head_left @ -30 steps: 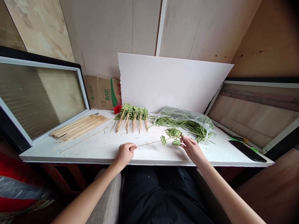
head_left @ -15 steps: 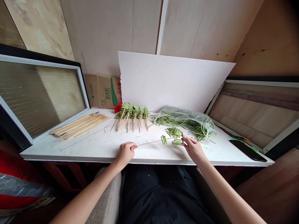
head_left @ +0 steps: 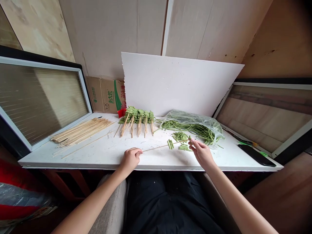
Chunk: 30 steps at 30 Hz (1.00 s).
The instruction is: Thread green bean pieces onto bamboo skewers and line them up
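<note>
My left hand (head_left: 130,159) is closed around the blunt end of a thin bamboo skewer (head_left: 155,149), held slantwise above the table. A few short green bean pieces (head_left: 170,144) are threaded crosswise on it. At the far end of the skewer, my right hand (head_left: 201,152) pinches another bean piece (head_left: 189,138) between thumb and fingers; whether the tip has pierced it I cannot tell. Just below the skewer lie a few aligned bean pieces (head_left: 184,147). Behind it is a small heap of cut bean bits (head_left: 179,136).
Loose skewers (head_left: 83,130) lie at left. Stacked bean skewers (head_left: 140,114) stand at the back centre, sticks pointing toward me. Long beans (head_left: 207,132) spill from a clear plastic bag (head_left: 188,115). A black phone-like slab (head_left: 255,155) and green-handled scissors (head_left: 246,142) rest at right.
The view has shifted slightly. Both hands keep nearly the same pose, with the skewer and the bean piece still between them.
</note>
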Each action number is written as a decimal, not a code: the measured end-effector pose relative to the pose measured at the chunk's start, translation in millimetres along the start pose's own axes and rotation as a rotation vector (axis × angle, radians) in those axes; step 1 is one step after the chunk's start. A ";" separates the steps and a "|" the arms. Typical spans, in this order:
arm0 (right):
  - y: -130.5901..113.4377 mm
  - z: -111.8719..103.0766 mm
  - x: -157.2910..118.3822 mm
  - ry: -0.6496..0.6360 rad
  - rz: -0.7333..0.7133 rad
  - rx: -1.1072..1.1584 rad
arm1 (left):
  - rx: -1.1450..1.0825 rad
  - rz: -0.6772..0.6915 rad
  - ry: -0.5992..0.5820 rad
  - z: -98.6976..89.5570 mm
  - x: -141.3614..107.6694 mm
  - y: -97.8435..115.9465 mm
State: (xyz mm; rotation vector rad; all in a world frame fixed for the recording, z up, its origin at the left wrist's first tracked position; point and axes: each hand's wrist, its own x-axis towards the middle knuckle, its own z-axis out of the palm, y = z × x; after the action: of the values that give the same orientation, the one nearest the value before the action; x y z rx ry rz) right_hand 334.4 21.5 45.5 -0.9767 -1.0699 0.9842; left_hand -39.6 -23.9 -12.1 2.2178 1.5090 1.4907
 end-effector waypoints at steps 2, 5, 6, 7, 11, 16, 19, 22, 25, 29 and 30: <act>-4.5 0.3 0.7 0.001 -0.039 -0.005 | -0.014 0.010 -0.006 -0.6 0.3 2.0; -7.1 -1.1 2.9 0.041 -0.083 -0.030 | -0.057 0.050 -0.030 -1.0 0.2 5.5; -6.8 -1.8 3.9 0.061 -0.089 -0.036 | -0.076 0.064 -0.039 -1.0 0.0 6.4; -6.1 -2.5 4.8 0.078 -0.091 -0.040 | -0.094 0.076 -0.043 -0.8 -0.2 6.9; -1.4 -2.8 6.1 0.090 -0.098 -0.041 | -0.105 0.120 -0.023 0.4 -1.5 4.8; 3.4 3.8 0.8 0.084 -0.106 -0.029 | -0.051 0.128 -0.024 1.5 -3.5 -0.7; 4.7 9.9 -4.2 0.108 -0.117 -0.047 | -0.035 0.116 0.003 1.7 -4.4 -1.0; 5.1 15.5 -8.5 0.122 -0.114 -0.041 | -0.032 0.098 0.020 1.2 -4.6 0.0; 6.2 18.5 -10.8 0.125 -0.104 -0.033 | -0.028 0.090 0.016 0.4 -4.2 0.4; 11.3 18.1 -10.8 0.126 -0.099 -0.073 | -0.026 0.092 0.016 -0.4 -3.9 0.2; 13.1 17.6 -10.7 0.123 -0.097 -0.085 | -0.024 0.093 0.020 -0.6 -4.0 0.2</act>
State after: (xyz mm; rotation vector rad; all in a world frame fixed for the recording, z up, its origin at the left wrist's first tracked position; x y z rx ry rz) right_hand 313.4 17.2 34.0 -1.0316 -1.0532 0.7948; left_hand -40.1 -27.2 -14.4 2.2955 1.4035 1.5518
